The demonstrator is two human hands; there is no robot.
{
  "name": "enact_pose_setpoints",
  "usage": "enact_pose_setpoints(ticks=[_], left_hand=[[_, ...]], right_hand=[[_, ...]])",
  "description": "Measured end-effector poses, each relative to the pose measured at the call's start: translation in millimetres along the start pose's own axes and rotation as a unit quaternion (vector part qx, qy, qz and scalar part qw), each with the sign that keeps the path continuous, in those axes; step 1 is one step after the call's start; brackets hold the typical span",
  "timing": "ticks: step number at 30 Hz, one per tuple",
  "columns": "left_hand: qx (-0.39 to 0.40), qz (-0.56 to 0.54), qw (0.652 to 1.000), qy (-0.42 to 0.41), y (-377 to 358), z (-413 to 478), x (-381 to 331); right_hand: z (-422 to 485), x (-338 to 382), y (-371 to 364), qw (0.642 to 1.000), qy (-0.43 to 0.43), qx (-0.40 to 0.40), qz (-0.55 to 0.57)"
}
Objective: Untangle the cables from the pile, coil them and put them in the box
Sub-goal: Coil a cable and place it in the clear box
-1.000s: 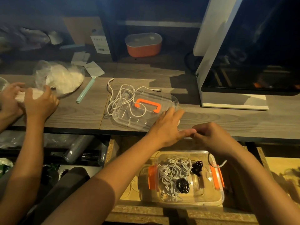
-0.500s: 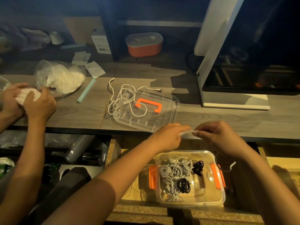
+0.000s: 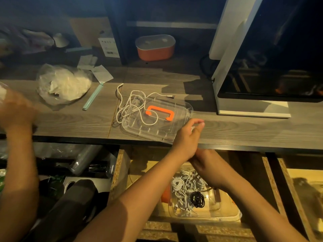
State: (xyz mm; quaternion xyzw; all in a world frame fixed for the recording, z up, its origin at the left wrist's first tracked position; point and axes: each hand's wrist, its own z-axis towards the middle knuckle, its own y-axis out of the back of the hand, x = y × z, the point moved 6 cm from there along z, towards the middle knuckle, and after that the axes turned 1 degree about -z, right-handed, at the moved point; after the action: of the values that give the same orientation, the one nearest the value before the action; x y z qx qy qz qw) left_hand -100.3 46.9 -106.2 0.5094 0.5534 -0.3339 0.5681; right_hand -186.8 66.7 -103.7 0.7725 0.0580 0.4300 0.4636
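My left hand (image 3: 187, 137) hovers at the desk's front edge, beside the near right corner of a clear lid (image 3: 181, 109) with an orange handle. Its fingertips pinch a thin white cable (image 3: 192, 128). My right hand (image 3: 210, 165) is just below it, over the open drawer, its fingers curled under my left palm around the same cable, which is mostly hidden. A tangled loose white cable (image 3: 130, 109) lies across the lid and desk. In the drawer stands a clear box (image 3: 227, 213) with orange latches, holding coiled white cables (image 3: 183, 187) and a black coil (image 3: 197, 199).
Another person's hands (image 3: 15, 110) work at the desk's left end, blurred. A plastic bag (image 3: 64, 84) and a teal stick (image 3: 92, 96) lie beside them. A white-framed machine (image 3: 253, 109) stands at the right, and an orange container (image 3: 155, 48) on the back shelf.
My left hand has risen toward the lid's corner with the cable end. My right hand has dropped below it, over the box. The other person's hands have shifted left.
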Motion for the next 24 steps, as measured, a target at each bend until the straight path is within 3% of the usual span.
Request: enact_pose_setpoints(ticks=[3,6,9,12,17,21,24], left_hand=[[0.090,0.015,0.991,0.102,-6,1,8],[0.180,-0.030,0.969,0.170,-14,-7,11],[0.217,-0.107,0.943,0.227,-14,-17,4],[0.270,-0.143,0.922,0.236,-14,-21,-5],[0.348,-0.139,0.892,0.251,-11,-27,-10],[0.309,-0.140,0.910,0.239,-9,-27,-5],[0.136,-0.127,0.958,0.219,-2,-22,6]], right_hand=[[-4,-3,26,0.998,-0.002,-0.065,-0.001],[-4,-11,50,0.990,-0.039,-0.097,0.096],[-3,-15,60,0.977,-0.039,-0.104,0.180],[-8,-10,63,0.952,-0.011,-0.083,0.295],[-10,0,55,0.929,0.013,-0.051,0.367],[-8,1,39,0.923,-0.021,-0.051,0.381],[-8,-6,36,0.921,-0.064,-0.099,0.372]])
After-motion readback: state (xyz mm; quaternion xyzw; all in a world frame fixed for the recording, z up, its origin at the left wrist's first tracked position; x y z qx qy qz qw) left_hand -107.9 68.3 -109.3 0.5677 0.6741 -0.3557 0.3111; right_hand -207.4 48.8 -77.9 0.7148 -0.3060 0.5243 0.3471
